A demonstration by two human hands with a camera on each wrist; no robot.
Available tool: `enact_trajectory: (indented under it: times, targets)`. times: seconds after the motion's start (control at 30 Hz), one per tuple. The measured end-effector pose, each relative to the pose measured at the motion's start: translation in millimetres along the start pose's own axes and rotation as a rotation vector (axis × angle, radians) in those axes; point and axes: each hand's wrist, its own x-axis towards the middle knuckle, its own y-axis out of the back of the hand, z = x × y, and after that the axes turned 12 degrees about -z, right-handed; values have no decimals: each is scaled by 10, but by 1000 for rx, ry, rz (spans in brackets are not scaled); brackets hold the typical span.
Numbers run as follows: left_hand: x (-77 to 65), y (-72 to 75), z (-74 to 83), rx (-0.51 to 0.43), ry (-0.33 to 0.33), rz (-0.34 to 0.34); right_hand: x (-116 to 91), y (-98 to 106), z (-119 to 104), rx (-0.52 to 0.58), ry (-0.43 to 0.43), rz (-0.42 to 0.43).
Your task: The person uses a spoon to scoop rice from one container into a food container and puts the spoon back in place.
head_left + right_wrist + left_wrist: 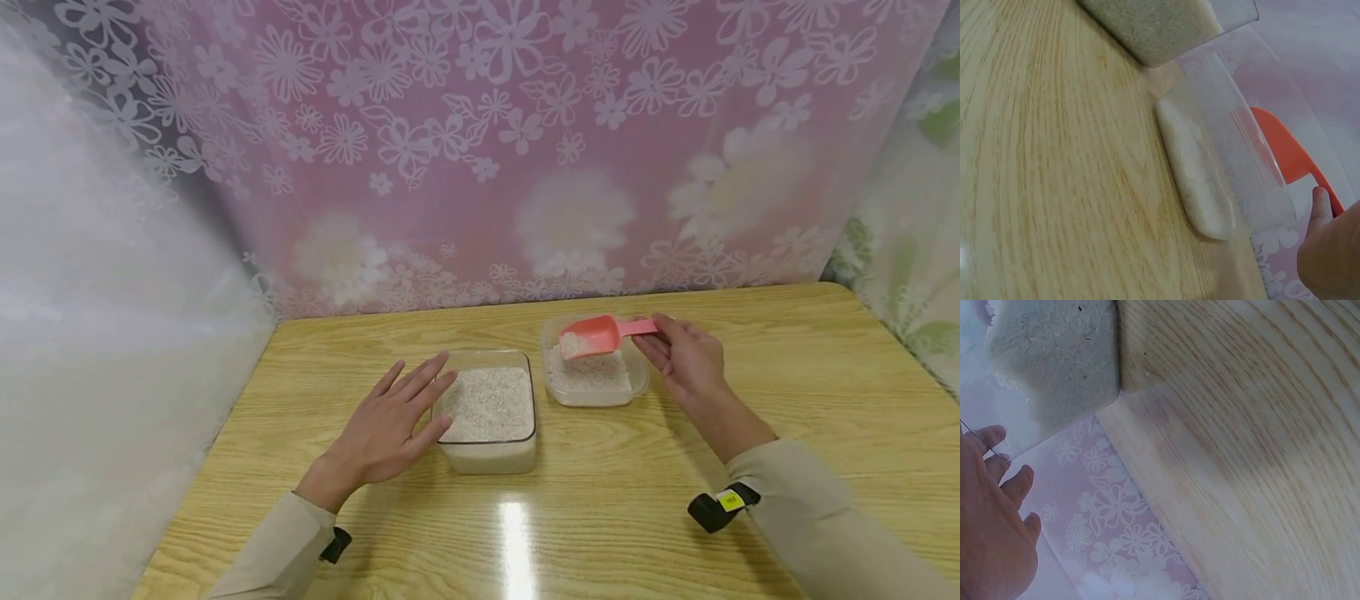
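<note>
A pink-red scoop (600,335) is pinched by its handle in my right hand (692,360). White rice grains (573,345) lie at the scoop's front end. The scoop is above a small clear plastic container (637,385) with a layer of rice in it; the right wrist view shows the orange-looking scoop (1279,145) at the container's rim. To the left stands a larger clear container (491,458), filled much higher with rice (491,404). My left hand (390,425), fingers spread and fairly straight, rests at that container's left rim.
Both containers stand on a wood-grain table (600,517). A pink flowered curtain (480,167) hangs along the table's back edge, with pale sheets (97,333) at the sides. A black strap (723,504) circles the right wrist.
</note>
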Motion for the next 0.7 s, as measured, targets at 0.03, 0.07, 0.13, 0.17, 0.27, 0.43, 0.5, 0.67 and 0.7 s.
enact_trajectory:
  times: [0.03, 0.07, 0.13, 0.17, 0.27, 0.43, 0.5, 0.67, 0.7]
  targets:
    - [0, -4, -1, 0, -1, 1, 2, -2, 6, -11, 5, 0]
    - [1, -7, -2, -1, -1, 1, 6, -4, 14, -24, 13, 0]
    - [0, -12, -2, -3, -1, 3, 17, -15, 28, -57, 27, -7]
    - [0, -16, -4, -2, 0, 3, 23, -19, 35, -71, 33, -8]
    - [-2, -16, -4, -5, 3, 2, 41, -37, 57, -115, 49, -1]
    - [-4, -15, 0, -9, 7, -2, 42, -54, 83, -134, 58, 10]
    - [-4, -17, 0, -12, 6, -3, 38, -57, 87, -128, 62, 3]
    - [-2, -22, -3, -16, 2, 2, 40, -62, 82, -126, 70, 0]
    - [-2, -22, -4, -16, 3, 3, 44, -63, 80, -127, 72, 4]
